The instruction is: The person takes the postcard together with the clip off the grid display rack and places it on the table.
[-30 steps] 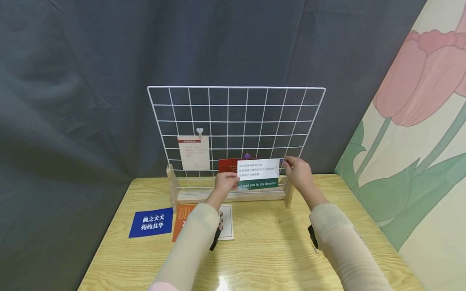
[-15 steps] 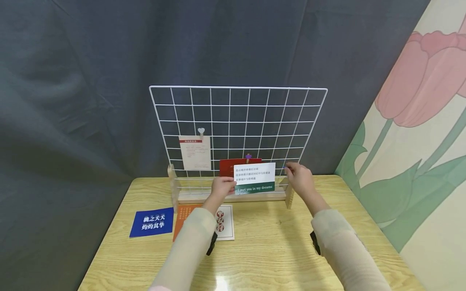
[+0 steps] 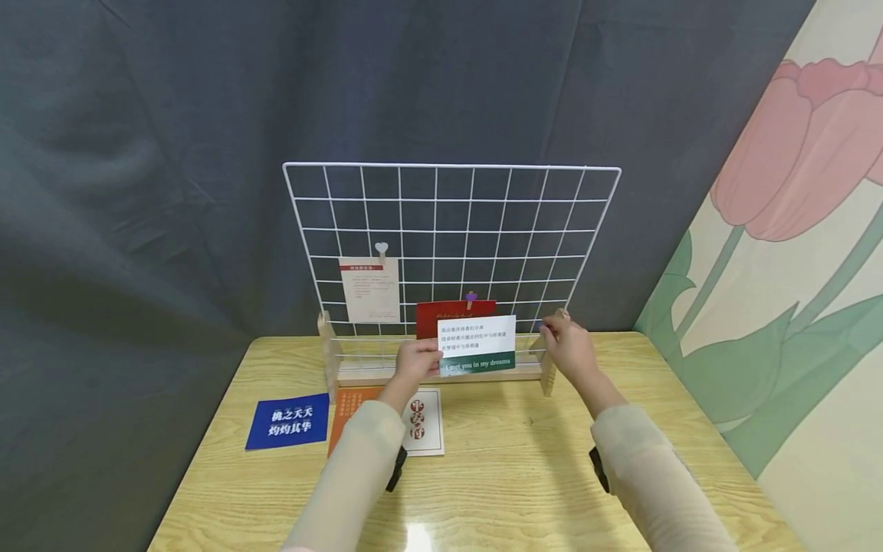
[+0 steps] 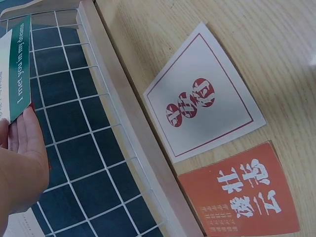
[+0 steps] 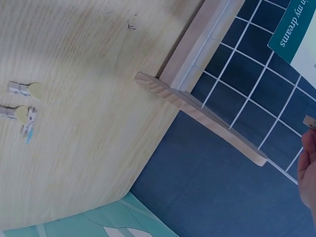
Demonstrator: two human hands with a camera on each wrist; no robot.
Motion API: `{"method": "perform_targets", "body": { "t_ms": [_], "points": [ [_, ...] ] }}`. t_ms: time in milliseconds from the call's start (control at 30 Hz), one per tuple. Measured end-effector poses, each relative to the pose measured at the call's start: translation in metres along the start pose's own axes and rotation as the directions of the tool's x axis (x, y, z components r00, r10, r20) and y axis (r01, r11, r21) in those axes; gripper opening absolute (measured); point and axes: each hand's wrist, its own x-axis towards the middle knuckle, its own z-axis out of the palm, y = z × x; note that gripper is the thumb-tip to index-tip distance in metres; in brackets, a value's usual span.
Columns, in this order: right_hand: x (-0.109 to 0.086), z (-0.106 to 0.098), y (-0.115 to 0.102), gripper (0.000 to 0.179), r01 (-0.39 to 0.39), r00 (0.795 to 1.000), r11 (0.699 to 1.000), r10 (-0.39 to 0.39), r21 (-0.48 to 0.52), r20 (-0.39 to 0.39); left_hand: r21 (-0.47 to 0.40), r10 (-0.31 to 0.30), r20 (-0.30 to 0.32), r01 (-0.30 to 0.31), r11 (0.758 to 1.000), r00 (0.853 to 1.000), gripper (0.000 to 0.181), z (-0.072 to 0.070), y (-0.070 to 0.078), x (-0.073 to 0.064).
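Note:
My left hand (image 3: 417, 362) pinches the left edge of a white-and-green postcard (image 3: 477, 342), printed with dark characters and "I met you in my dreams". The card hangs in front of the white wire grid (image 3: 451, 165), covering the lower part of a red card (image 3: 441, 310) there. Between the fingertips of my right hand (image 3: 572, 346) is a small clothespin (image 5: 309, 121), its end poking out in the right wrist view. That hand is beside the grid's lower right side, apart from the postcard. A purple-topped clip (image 3: 471, 300) sits at the red card's top edge.
A pale note (image 3: 371, 293) hangs on the grid under a white heart clip (image 3: 382, 249). Blue (image 3: 287, 422), orange (image 4: 242, 192) and white (image 4: 205, 108) cards lie on the table. Several heart-topped clothespins (image 5: 22, 114) lie right. The grid stands in a wooden base (image 5: 197, 116).
The postcard in my left hand has moved left and down, away from my right hand, uncovering more of the red card. My right hand has dropped slightly and moved a little right.

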Motion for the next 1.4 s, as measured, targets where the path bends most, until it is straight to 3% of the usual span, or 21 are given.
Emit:
{"method": "perform_targets", "body": {
  "t_ms": [333,833,1400],
  "points": [
    [-0.010,0.004,0.006,0.016,-0.030,0.999,0.999,0.029,0.015,0.032,0.004,-0.035,-0.012,0.035,0.999,0.999,0.023,-0.009,-0.013,0.000],
    [-0.031,0.018,0.014,0.016,-0.041,0.998,0.998,0.039,0.037,0.046,0.008,-0.069,0.021,0.069,0.998,0.997,0.024,-0.017,-0.032,-0.009],
    [-0.053,0.030,0.018,0.010,-0.109,0.991,0.993,0.105,0.047,0.080,0.009,-0.105,-0.014,0.105,0.994,0.994,0.025,-0.026,-0.055,-0.015]
  ]
}}
